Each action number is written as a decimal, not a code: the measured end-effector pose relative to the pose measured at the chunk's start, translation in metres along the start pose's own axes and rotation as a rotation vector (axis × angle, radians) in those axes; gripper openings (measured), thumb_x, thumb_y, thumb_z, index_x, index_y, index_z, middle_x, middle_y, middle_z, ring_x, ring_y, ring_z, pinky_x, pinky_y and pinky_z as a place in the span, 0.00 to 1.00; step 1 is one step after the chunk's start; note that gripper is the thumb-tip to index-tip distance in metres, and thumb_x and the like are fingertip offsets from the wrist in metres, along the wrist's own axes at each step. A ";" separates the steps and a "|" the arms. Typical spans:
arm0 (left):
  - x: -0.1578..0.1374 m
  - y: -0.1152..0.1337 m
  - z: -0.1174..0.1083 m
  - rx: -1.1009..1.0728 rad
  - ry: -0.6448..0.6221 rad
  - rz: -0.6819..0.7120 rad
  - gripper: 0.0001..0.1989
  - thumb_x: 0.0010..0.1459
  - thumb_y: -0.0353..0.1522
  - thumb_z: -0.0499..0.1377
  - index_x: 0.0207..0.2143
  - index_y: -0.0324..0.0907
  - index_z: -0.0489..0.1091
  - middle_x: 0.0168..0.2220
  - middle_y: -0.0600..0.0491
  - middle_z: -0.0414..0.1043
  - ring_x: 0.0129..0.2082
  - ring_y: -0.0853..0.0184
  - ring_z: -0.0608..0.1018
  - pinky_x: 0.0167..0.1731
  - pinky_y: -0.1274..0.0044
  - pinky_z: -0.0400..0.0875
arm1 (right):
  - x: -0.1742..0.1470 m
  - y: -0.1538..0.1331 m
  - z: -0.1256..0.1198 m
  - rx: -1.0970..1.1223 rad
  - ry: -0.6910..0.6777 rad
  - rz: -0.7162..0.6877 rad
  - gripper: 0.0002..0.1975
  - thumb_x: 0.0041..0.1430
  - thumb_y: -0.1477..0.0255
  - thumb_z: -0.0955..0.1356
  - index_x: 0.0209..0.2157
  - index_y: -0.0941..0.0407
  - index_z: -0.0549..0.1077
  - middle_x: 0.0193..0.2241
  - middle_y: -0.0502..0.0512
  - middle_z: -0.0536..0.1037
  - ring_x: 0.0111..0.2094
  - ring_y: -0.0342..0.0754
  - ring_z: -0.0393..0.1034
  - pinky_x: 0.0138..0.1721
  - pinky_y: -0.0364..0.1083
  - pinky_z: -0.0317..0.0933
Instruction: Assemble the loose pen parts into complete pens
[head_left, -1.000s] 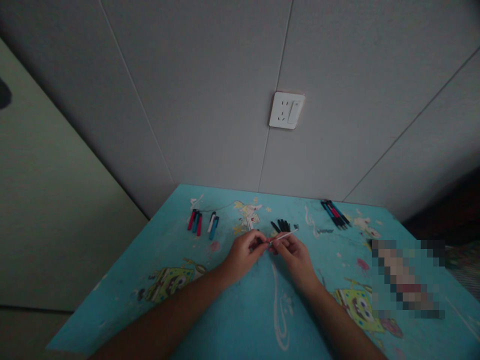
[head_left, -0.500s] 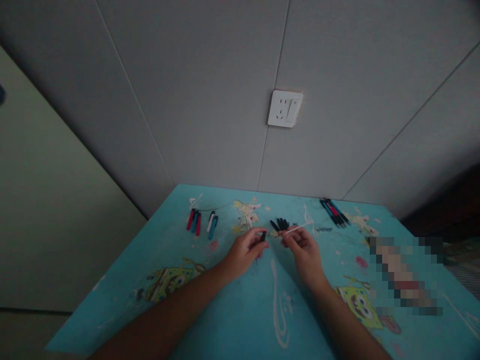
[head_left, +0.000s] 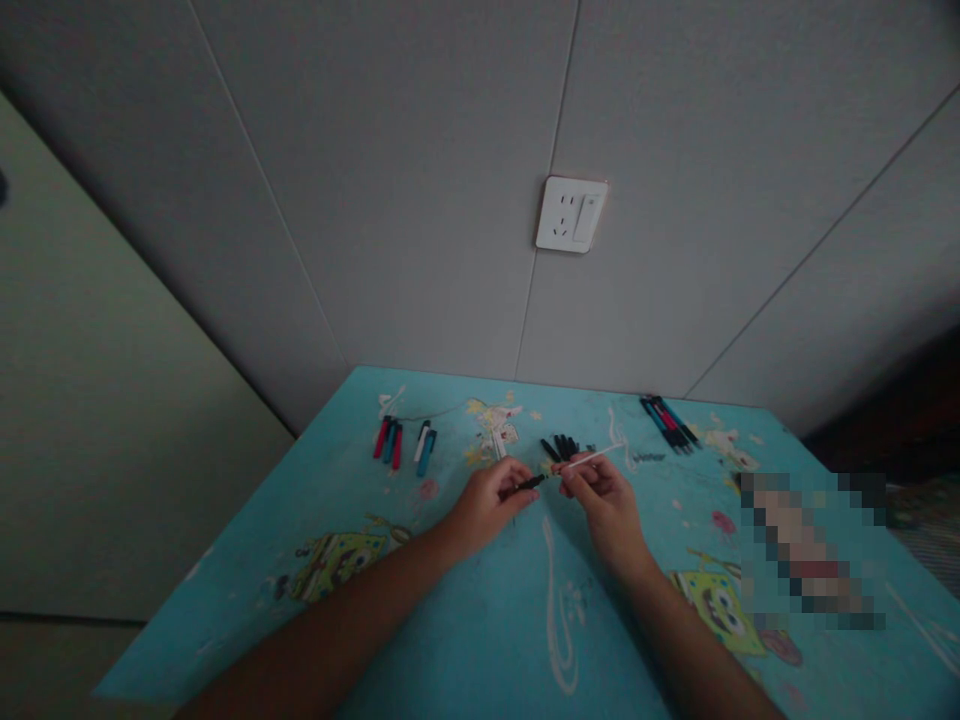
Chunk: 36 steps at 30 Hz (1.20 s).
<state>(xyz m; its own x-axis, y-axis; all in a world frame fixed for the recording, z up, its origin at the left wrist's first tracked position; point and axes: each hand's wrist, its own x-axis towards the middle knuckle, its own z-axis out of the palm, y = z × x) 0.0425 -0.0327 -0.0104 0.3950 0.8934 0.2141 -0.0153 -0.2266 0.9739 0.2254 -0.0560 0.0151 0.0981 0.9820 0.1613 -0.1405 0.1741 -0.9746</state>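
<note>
Note black plastic pen part (head_left: 528,484) pinched in left hand (head_left: 486,502), turned from upright to near-level, nearside of black cylindrical plastic pieces (head_left: 564,447); find thin white plastic tube (head_left: 602,454) pinched in right hand (head_left: 609,502), right of those pieces. Judge ends better aligned; contact unclear.

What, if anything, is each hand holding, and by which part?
Left hand: black pen piece, gripped along its length. Right hand: thin white stick, pinched near the end facing the left hand.

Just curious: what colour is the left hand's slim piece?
The slim piece is black, seen in the head view.
</note>
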 end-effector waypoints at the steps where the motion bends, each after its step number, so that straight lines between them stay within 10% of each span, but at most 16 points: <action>1: 0.000 0.000 0.000 -0.004 -0.002 0.003 0.13 0.57 0.39 0.62 0.39 0.40 0.67 0.33 0.52 0.72 0.33 0.68 0.75 0.33 0.78 0.67 | 0.000 0.000 0.000 0.000 0.000 0.000 0.10 0.56 0.66 0.72 0.37 0.54 0.70 0.31 0.52 0.78 0.27 0.44 0.68 0.32 0.44 0.62; 8: -0.001 0.001 0.000 -0.007 0.011 0.018 0.13 0.57 0.38 0.62 0.39 0.40 0.68 0.34 0.52 0.72 0.34 0.68 0.75 0.34 0.78 0.67 | 0.001 0.003 -0.004 0.024 0.108 -0.012 0.13 0.55 0.66 0.72 0.39 0.54 0.69 0.30 0.51 0.78 0.26 0.42 0.66 0.30 0.42 0.60; 22: -0.001 0.003 -0.002 0.046 0.054 0.074 0.09 0.58 0.35 0.61 0.40 0.40 0.70 0.36 0.51 0.73 0.36 0.66 0.75 0.37 0.76 0.68 | -0.005 0.002 0.002 -0.098 -0.127 0.080 0.12 0.57 0.61 0.70 0.34 0.56 0.76 0.40 0.56 0.78 0.39 0.49 0.72 0.42 0.47 0.63; 27: -0.001 0.007 -0.002 0.031 0.109 0.068 0.09 0.56 0.35 0.63 0.39 0.41 0.71 0.36 0.51 0.74 0.36 0.66 0.75 0.36 0.77 0.68 | -0.006 0.008 0.000 -0.052 -0.111 0.119 0.24 0.65 0.54 0.59 0.41 0.57 0.76 0.33 0.57 0.78 0.33 0.49 0.70 0.37 0.48 0.63; 36: -0.001 0.012 -0.004 -0.153 0.135 -0.014 0.12 0.53 0.35 0.65 0.38 0.39 0.73 0.29 0.53 0.73 0.27 0.70 0.73 0.28 0.80 0.65 | -0.005 0.009 -0.003 -0.181 -0.141 0.132 0.11 0.55 0.63 0.72 0.31 0.57 0.74 0.21 0.47 0.71 0.23 0.41 0.64 0.29 0.41 0.57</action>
<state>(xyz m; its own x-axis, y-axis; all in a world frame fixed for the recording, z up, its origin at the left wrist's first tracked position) 0.0382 -0.0343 0.0013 0.2695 0.9423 0.1986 -0.1544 -0.1613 0.9748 0.2262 -0.0591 0.0050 -0.0494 0.9980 0.0388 0.0364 0.0406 -0.9985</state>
